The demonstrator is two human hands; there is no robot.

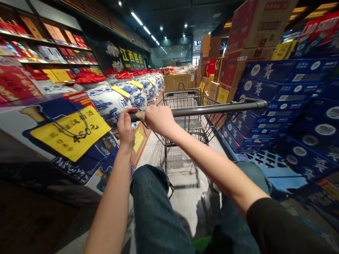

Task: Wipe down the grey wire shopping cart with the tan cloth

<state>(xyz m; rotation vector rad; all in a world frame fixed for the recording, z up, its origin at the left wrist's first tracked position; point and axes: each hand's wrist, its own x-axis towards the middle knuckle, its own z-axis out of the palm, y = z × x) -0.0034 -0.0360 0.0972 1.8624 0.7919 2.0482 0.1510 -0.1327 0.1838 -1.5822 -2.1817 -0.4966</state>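
Note:
Ahead of my legs stands a dark wire shopping cart [182,100] with a long grey push bar [203,110]. My left hand [125,128] is closed round the bar's left end, its thumb resting on top. Just beside it, my right hand [159,119] wraps over the same bar, my right arm reaching across to the left. The right end of the bar has no hand on it. No goods show clearly in the cart's basket. Both palms are hidden from view.
Blue-and-white jars [106,100] with red cloth tops line the left, behind gift boxes with a yellow price sign [71,132]. On the right, blue cartons [261,93] stand stacked beside a blue pallet [278,173]. A tiled aisle [182,158] runs between them.

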